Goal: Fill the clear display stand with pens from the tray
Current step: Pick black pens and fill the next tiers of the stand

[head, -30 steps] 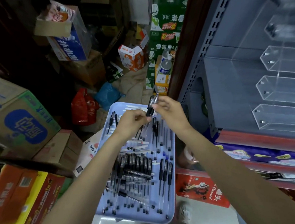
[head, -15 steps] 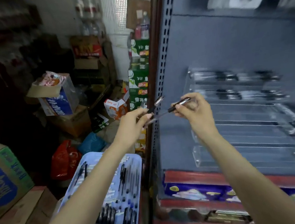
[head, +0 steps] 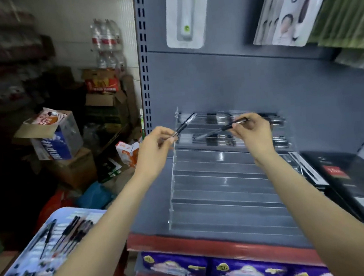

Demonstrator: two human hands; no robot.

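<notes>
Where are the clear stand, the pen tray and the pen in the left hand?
clear stand [head: 221, 191], head view, bare lower tiers.
pen tray [head: 57, 211], head view, far rim.
left-hand pen [head: 185, 124], head view, dark grip.

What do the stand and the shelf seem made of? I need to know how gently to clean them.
The stand looks like clear glossy plastic, probably acrylic: the grey shows through it and its ridges glint. The shelf looks like grey painted metal, matte, with a slotted upright beside it.

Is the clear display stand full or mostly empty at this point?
Mostly empty. The clear acrylic stepped display stand holds black pens only in its top two rows; the lower rows show bare.
</notes>
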